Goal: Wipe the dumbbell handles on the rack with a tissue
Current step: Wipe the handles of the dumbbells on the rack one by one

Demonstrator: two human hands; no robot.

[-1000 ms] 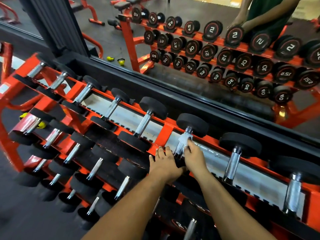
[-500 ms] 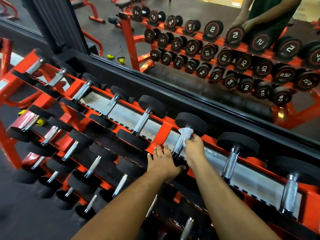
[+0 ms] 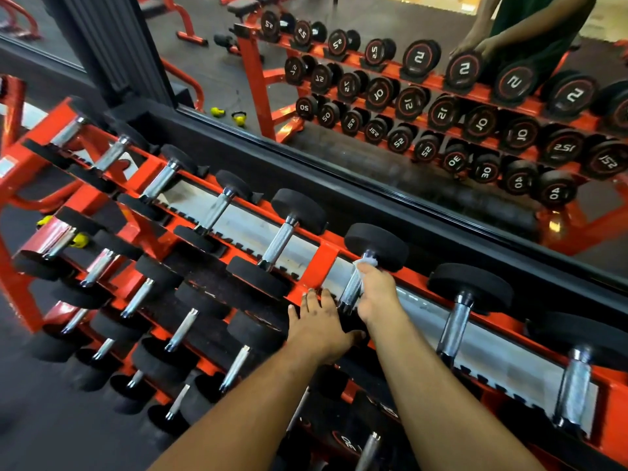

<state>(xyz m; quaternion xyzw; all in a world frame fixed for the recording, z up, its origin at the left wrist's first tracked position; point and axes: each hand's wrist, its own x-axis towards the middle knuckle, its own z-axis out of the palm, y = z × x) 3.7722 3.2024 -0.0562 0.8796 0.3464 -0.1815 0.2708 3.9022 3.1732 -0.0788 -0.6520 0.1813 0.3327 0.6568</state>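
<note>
Right hand [image 3: 375,292] clamps white tissue [image 3: 365,263] around dumbbell handle [image 3: 351,290] on red rack [image 3: 319,263]; left hand [image 3: 321,326] rests flat, fingers straight, on near weight head

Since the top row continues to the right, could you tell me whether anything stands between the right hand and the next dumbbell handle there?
Nothing visible does. The right hand holds the tissue on the current handle; only bare rack tray separates it from the next handle.

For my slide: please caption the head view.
Right hand wipes chrome dumbbell handle with white tissue; left hand steadies it.
</note>
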